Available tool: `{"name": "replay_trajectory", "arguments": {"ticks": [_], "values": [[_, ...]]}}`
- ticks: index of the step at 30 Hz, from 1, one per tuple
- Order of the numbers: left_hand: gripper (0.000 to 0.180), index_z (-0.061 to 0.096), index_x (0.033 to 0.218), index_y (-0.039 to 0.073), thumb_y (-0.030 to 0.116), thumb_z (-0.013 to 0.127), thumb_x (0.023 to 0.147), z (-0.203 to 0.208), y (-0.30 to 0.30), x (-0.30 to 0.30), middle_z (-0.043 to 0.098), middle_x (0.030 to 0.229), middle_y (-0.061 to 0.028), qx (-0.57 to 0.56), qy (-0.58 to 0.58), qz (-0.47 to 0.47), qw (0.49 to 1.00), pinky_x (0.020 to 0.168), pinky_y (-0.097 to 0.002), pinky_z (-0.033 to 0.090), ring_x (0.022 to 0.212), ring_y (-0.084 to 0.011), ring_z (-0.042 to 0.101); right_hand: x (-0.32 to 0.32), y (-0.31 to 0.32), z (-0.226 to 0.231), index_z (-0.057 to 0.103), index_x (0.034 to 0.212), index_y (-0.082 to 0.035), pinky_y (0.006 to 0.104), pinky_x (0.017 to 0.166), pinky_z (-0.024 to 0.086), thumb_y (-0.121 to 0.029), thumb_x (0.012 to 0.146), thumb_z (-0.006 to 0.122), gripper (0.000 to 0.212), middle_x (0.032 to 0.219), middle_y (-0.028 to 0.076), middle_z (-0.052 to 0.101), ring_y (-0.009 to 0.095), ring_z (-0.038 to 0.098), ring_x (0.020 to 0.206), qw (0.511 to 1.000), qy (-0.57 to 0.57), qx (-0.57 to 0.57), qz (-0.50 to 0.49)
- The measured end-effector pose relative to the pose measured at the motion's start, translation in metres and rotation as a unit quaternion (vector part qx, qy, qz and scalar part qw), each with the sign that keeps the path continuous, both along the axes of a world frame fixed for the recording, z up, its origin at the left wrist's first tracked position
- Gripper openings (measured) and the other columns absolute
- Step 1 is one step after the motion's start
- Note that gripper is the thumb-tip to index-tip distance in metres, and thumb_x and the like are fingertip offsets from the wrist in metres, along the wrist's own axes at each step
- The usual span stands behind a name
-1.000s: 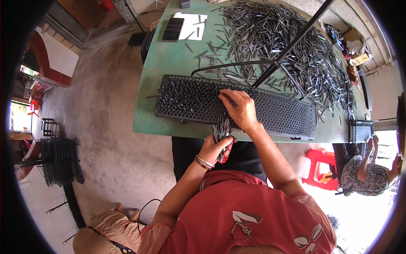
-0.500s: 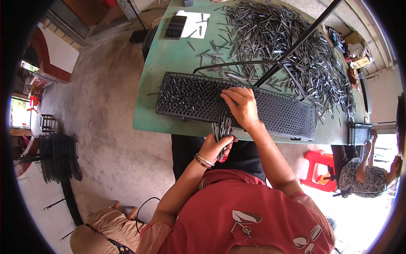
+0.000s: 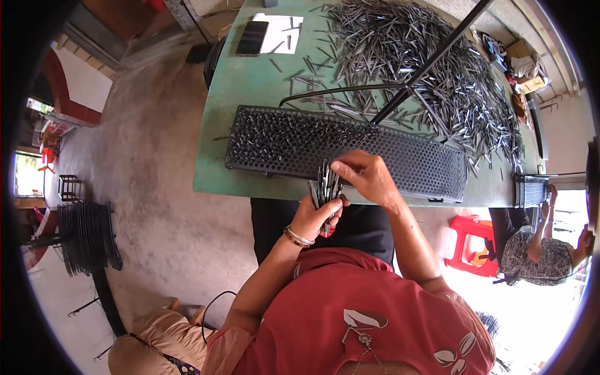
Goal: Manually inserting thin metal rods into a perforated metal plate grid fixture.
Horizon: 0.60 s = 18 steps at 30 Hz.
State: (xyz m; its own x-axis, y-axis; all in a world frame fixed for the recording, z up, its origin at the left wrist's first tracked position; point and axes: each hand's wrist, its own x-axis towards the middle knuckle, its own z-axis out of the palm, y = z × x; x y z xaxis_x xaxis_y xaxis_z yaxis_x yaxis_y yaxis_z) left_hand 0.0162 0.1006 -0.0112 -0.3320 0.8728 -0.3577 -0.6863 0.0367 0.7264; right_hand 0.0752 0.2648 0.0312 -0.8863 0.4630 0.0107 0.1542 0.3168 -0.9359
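Observation:
My left hand (image 3: pixel 317 217) is wrapped round an upright bundle of thin, dark, shiny sticks (image 3: pixel 326 184), just off the table's near edge. Against the top of that bundle, my right hand (image 3: pixel 370 178) has its thumb and fingers drawn together; whatever lies between the tips is too small to make out. Just beyond both hands lies a long black rack (image 3: pixel 425 164) full of round holes. Stick ends fill many holes in its left and middle parts, while the right part shows bare holes.
A large heap of similar sticks (image 3: pixel 431 69) covers the far right of the green table (image 3: pixel 219 150). A black metal bar (image 3: pixel 431 62) slants above the rack. A phone (image 3: pixel 252 39) lies beside white paper (image 3: pixel 284 34). Another person (image 3: pixel 540 253) works at right near a red stool (image 3: pixel 472 244).
My right hand has come back from the rack's holes toward me, down to the top of the bundle. My left hand stays nearly in place, holding the sticks.

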Motion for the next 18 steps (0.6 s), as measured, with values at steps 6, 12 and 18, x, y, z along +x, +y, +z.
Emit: {"name": "replay_trajectory", "arguments": {"ticks": [6, 12, 18], "values": [[0.018, 0.062, 0.091, 0.000, 0.018, 0.061, 0.088, 0.001, 0.002, 0.002, 0.055, 0.065, 0.0007, 0.007, 0.017, -0.013, 1.000, 0.044, -0.0196, 0.039, 0.051, -0.0043, 0.049, 0.007, 0.005, -0.004, 0.069, 0.094, 0.004, 0.0255, 0.065, 0.048, -0.018, 0.085, 0.067, 0.025, 0.078, 0.007, 0.067, 0.010, 0.059, 0.072, 0.983, -0.044, -0.175, -0.047], [0.017, 0.063, 0.091, -0.001, 0.016, 0.060, 0.089, -0.002, 0.000, 0.004, 0.053, 0.062, 0.0016, 0.002, 0.066, -0.005, 0.998, 0.044, -0.0197, 0.038, 0.050, -0.0040, 0.048, 0.005, 0.001, 0.006, 0.068, 0.093, 0.005, 0.0252, 0.059, 0.048, -0.019, 0.084, 0.067, 0.026, 0.070, 0.007, 0.066, 0.009, 0.059, 0.064, 0.989, -0.080, -0.112, -0.046], [0.015, 0.063, 0.089, -0.001, 0.013, 0.059, 0.089, -0.004, 0.000, 0.004, 0.053, 0.061, 0.0022, 0.004, 0.090, -0.004, 0.996, 0.046, -0.0197, 0.039, 0.050, -0.0037, 0.048, 0.006, 0.004, 0.004, 0.067, 0.089, 0.007, 0.0246, 0.058, 0.047, -0.018, 0.084, 0.067, 0.025, 0.069, 0.008, 0.066, 0.009, 0.059, 0.064, 0.993, -0.093, -0.069, -0.025]]}}
